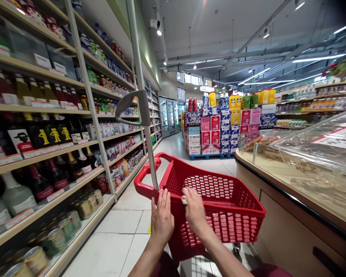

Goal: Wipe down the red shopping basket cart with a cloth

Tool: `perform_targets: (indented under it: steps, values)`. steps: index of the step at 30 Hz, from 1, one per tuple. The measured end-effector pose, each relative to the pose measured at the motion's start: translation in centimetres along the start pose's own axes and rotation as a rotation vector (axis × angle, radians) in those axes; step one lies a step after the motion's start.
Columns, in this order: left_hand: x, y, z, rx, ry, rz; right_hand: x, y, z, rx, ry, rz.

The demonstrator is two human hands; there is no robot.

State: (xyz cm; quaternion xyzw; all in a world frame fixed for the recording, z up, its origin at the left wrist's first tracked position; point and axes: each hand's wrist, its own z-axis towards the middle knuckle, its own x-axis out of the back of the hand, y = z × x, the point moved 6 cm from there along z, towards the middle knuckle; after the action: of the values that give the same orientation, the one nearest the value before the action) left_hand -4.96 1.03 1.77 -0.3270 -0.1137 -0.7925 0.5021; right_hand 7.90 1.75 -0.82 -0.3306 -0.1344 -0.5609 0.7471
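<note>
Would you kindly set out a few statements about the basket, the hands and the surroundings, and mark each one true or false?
1. The red basket has a wheel beneath it. True.
2. The left hand is clenched in a fist. False: its fingers are extended, against the basket.
3. The right hand has a small pale item at its fingers. True.
4. The loop handle on the pole is red. False: it is grey.
5. Beyond the basket, yellow bottles top the stacked cartons. True.
6. The counter with clear covers is at the picture's left. False: it is at the right.
</note>
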Motion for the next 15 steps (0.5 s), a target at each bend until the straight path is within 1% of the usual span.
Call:
perform_targets:
  steps: [2, 3, 4, 5, 6, 9, 10, 11, 12, 14, 15]
  values:
    - [-0.1, -0.4, 0.0, 0.020, 0.005, 0.008, -0.7, -2.7, 0.9, 0.125, -0.036, 0.066]
    - [-0.1, -0.6, 0.1, 0.023, 0.004, 0.014, -0.8, -3.4, 1.0, 0.180, -0.048, 0.086]
    - [-0.1, -0.8, 0.2, 0.021, -0.003, 0.020, -0.8, -3.4, 1.0, 0.212, -0.054, 0.088]
    - [-0.1, -1.0, 0.3, 0.015, -0.014, 0.026, -0.6, -2.6, 0.7, 0.214, -0.053, 0.072]
    - [-0.1, -1.0, 0.4, 0.005, -0.028, 0.029, -0.3, -1.1, 0.3, 0.185, -0.046, 0.038]
    - [-0.2, -0.3, 0.8, -0.005, -0.061, 0.031, 0.9, 4.0, -1.4, -0.019, -0.002, -0.113]
    - [-0.4, 0.3, 0.9, -0.006, -0.070, 0.026, 1.1, 4.9, -1.8, -0.064, 0.008, -0.149]
    - [-0.7, 1.0, 1.0, -0.010, -0.084, 0.019, 1.1, 5.1, -2.0, -0.069, 0.010, -0.167]
    - [-1.1, 1.9, 1.0, -0.015, -0.103, 0.010, 1.0, 4.8, -2.1, -0.038, 0.004, -0.169]
    - [-2.0, 3.4, 1.0, -0.022, -0.148, 0.000, 0.6, 3.7, -2.0, 0.072, -0.021, -0.146]
    - [-2.4, 3.9, 0.9, -0.019, -0.169, 0.002, 0.5, 3.6, -2.0, 0.116, -0.037, -0.139]
